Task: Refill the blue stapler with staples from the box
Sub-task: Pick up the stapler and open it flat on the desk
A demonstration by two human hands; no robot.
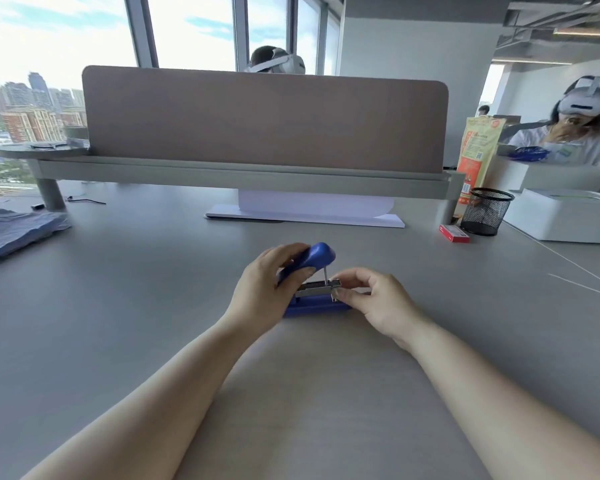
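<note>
The blue stapler (317, 306) rests on the grey desk in the middle, its base flat and its lid (314, 256) swung up. My left hand (267, 289) grips the raised lid. The metal staple channel (314, 288) lies exposed under the lid. My right hand (378, 299) pinches at the channel's right end with thumb and forefinger; whether staples are between the fingers is hidden. A small red staple box (454, 233) lies far to the right, beside a mesh cup.
A black mesh pen cup (485, 211) and a white box (565, 214) stand at the right. A folded blue cloth (14, 230) lies at the left. A brown divider panel (264, 119) and white stand base (305, 216) are behind. Two people with headsets sit beyond.
</note>
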